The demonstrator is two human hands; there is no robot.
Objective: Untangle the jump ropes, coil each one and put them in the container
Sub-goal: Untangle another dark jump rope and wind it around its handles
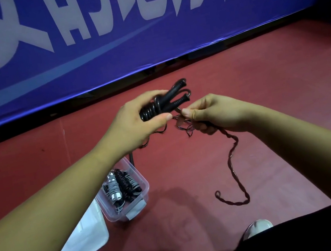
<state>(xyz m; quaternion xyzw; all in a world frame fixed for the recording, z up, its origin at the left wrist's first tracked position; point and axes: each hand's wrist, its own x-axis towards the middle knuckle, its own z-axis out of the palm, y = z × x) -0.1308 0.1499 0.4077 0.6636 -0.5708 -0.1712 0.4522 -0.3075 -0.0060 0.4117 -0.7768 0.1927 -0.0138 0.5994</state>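
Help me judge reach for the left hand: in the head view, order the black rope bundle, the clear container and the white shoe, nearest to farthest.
1. Black rope bundle: gripped in the left hand itself.
2. Clear container: lower down, just below that hand's wrist.
3. White shoe: far off at the bottom right of the view.

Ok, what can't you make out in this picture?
Head view:
- The container: its left side is behind the left forearm, so the rope count inside is unclear.
- The rope bundle: its near end is covered by the left hand.
- The loose rope: blurred thin strands at the right hand; knotted or not, cannot tell.
- The banner lettering: cut off by the top edge.
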